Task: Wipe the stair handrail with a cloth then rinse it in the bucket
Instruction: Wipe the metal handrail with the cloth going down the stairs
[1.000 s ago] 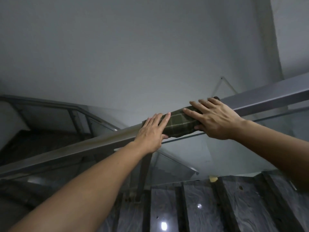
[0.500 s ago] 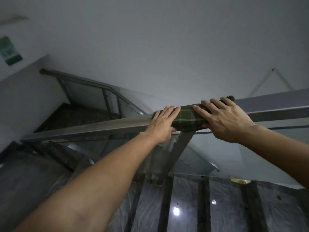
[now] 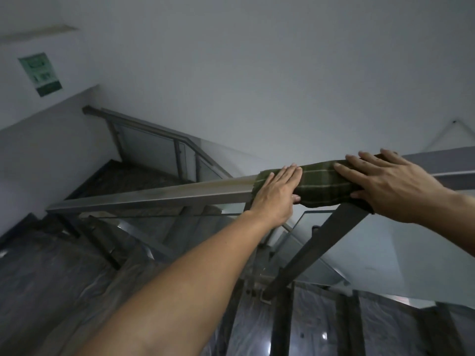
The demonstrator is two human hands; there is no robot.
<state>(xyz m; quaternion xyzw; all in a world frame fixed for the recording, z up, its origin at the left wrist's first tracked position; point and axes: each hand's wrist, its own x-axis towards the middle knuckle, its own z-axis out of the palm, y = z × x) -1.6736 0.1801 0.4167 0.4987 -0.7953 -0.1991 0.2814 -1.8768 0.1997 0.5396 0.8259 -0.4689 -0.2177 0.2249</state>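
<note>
In a dim stairwell, my left hand (image 3: pixel 275 194) and right hand (image 3: pixel 388 186) press flat, fingers spread, on the soft green plaid cloth (image 3: pixel 321 186) draped limply over the steel handrail (image 3: pixel 159 196); it should slide easily if I press from above.

A green sign (image 3: pixel 40 74) was fixed high on the white wall (image 3: pixel 257 73), at its left end. Below and to the right of the sign, a second railing (image 3: pixel 144 128) with glass panels (image 3: pixel 146 150) was seen slanting along dark steps (image 3: pixel 128 178). Further below the sign, glossy dark marble stairs (image 3: pixel 64 273) were laid, and small light reflections (image 3: pixel 324 336) were caught on them.
</note>
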